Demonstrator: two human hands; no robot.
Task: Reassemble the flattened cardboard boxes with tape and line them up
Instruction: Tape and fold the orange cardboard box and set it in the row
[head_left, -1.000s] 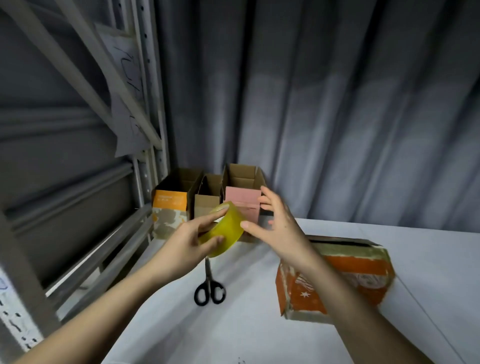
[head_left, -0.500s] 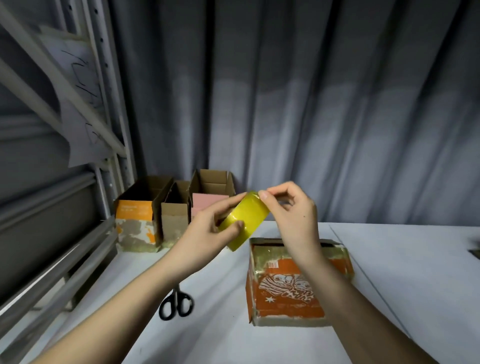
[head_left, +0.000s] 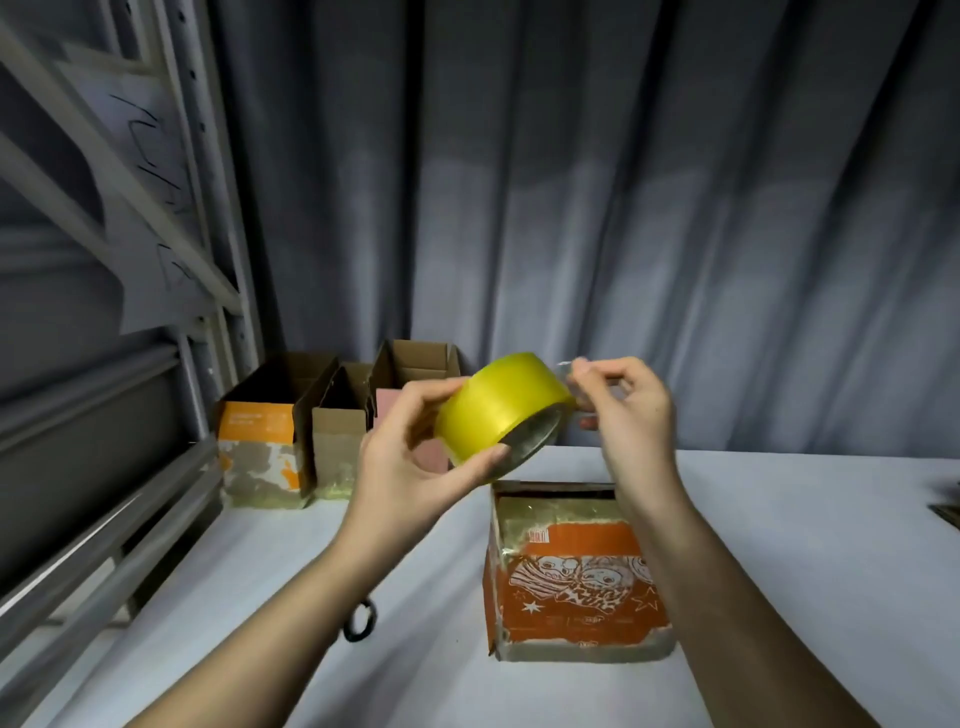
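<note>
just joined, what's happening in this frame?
A person is taping up cardboard boxes. The left hand grips a yellow tape roll in the air while the right hand pinches the tape's loose end at the roll's edge. Below them an orange box lies on the white table. Three open boxes stand in a row at the back left. Scissors lie partly hidden under the left forearm.

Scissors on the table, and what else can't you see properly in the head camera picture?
- Scissors, head view: only one dark handle loop shows; the left forearm covers the rest.
- Pink box: the left hand and tape roll hide most of its front.
- Dark thing at the right edge: cut off, unidentifiable.
</note>
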